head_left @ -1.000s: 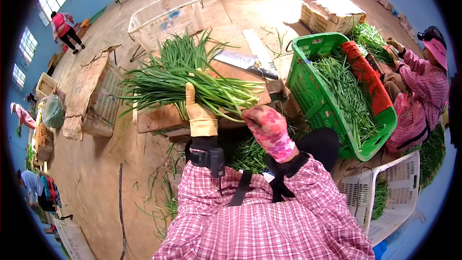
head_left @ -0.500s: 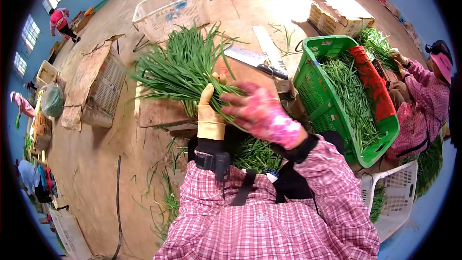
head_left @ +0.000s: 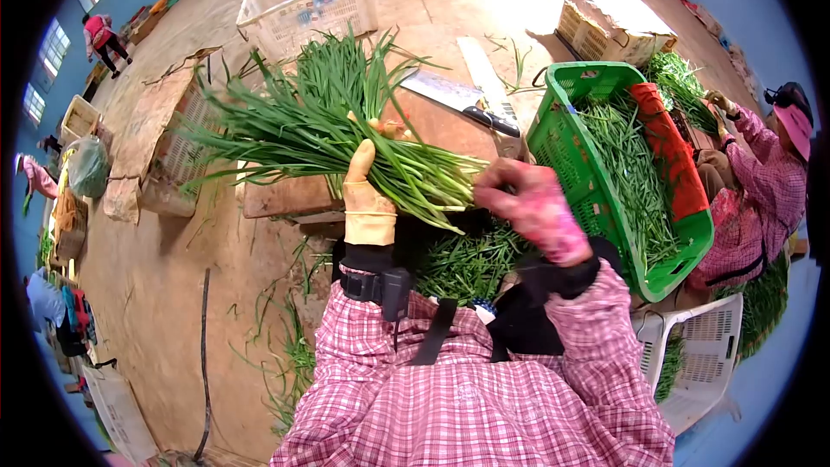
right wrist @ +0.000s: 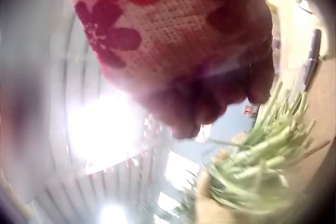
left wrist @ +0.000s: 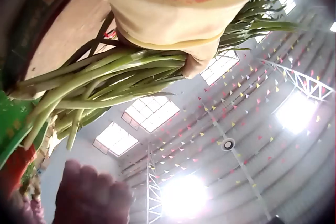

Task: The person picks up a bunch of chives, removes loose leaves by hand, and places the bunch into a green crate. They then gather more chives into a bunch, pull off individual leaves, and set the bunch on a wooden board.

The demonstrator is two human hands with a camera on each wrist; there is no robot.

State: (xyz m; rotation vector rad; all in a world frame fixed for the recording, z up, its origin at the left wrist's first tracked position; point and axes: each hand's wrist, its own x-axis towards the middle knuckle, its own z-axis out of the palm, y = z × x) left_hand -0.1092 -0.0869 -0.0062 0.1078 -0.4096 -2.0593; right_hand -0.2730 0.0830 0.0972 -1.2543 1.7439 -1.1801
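Observation:
My left hand (head_left: 370,199), in a cream glove, grips a bundle of long green stalks (head_left: 424,175) above a wooden board (head_left: 290,197); its pale ends point right. Curled fingers of my right hand (head_left: 532,207), in a pink flowered glove, are by those ends, with nothing clearly visible in them. In the left wrist view the right hand (left wrist: 93,195) is below the stalks (left wrist: 94,82). The right wrist view shows its knuckles bent. More leafy greens (head_left: 333,73) lie behind the bundle, beside a cleaver (head_left: 439,89) with a black handle.
A green crate (head_left: 566,151) of greens with a red cloth (head_left: 666,151) stands at the right, beside a seated person (head_left: 761,182). White crates (head_left: 311,9) stand behind and at lower right. Loose greens (head_left: 475,264) lie below the board. A covered crate (head_left: 156,138) is at the left.
My right hand went from the stalk ends in over the bundle, fingers spread, then back out to the right with fingers curled. The left hand kept its grip, and the bundle's pale ends are fanned out.

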